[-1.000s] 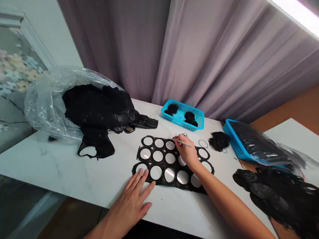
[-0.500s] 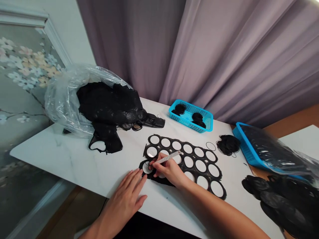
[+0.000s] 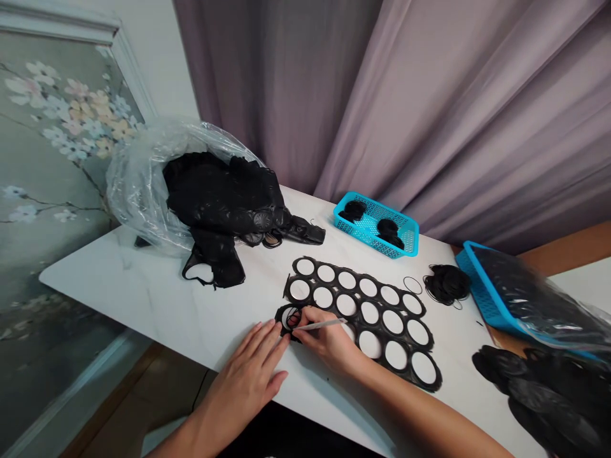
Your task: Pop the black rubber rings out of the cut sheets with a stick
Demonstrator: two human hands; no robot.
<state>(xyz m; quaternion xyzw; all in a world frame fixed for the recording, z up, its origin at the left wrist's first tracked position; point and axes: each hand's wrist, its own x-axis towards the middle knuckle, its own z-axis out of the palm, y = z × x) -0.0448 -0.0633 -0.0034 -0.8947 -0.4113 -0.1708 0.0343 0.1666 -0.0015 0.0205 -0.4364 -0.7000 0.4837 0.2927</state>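
A black sheet (image 3: pixel 380 305) with rows of round holes lies flat on the white table (image 3: pixel 157 286). My left hand (image 3: pixel 252 362) rests palm down, fingers spread, its fingertips touching the sheet's near left corner. In my right hand (image 3: pixel 324 337) is a slim pale tool (image 3: pixel 322 324), pinched between the fingers, its tip pointing left over the leftmost hole of the nearest row. Thin black rings (image 3: pixel 292 317) show at that hole, beside the right fingertips. The right hand covers some neighbouring holes.
At the back left, a clear plastic bag (image 3: pixel 138 184) spills black material (image 3: pixel 224 197). A blue basket (image 3: pixel 377 226) holds black ring bundles. Right of the sheet lie a ring pile (image 3: pixel 446 284), a blue tray (image 3: pixel 491 296) with bagged black material, and a black heap (image 3: pixel 548 394).
The whole view has shifted, so things appear slightly further right. The tool in my right hand now lies flatter, and the right fingers have moved slightly at the leftmost hole. My left hand stays at the corner.
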